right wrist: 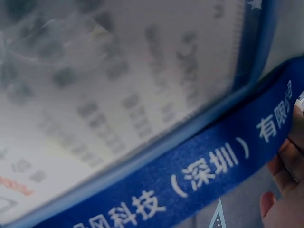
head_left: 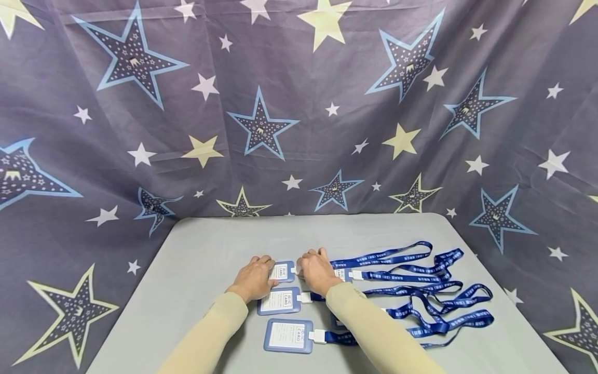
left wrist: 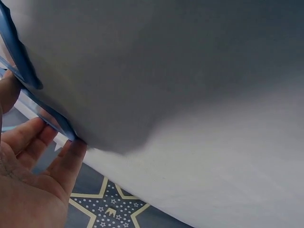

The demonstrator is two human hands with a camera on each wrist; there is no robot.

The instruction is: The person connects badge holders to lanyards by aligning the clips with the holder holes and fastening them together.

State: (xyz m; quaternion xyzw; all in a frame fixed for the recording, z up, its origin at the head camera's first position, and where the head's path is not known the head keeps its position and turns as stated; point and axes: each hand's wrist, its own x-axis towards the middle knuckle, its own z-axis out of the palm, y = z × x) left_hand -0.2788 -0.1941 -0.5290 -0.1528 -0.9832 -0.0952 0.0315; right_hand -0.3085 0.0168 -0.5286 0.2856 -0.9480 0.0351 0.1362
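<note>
Three blue ID card holders form a column at the table's middle: a far one [head_left: 282, 271], a middle one [head_left: 279, 301] and a near one [head_left: 288, 336]. My left hand [head_left: 254, 278] holds the far holder by its edges, thumb on the near side; the left wrist view shows the fingers [left wrist: 73, 154] at its blue rim. Just right of that holder, my right hand [head_left: 317, 271] pinches the clip end of its blue lanyard [head_left: 383, 257]. Close to the right wrist camera are a lanyard strap [right wrist: 204, 171] and another card holder [right wrist: 118, 95], with the right hand's fingers [right wrist: 280, 175] at the strap's far end.
More card holders, one by the right wrist [head_left: 343, 274], lie partly hidden under the right arm. Several blue printed lanyards [head_left: 434, 306] stretch in loops to the right over the grey table [head_left: 187, 270]. A star-patterned curtain [head_left: 280, 78] hangs behind.
</note>
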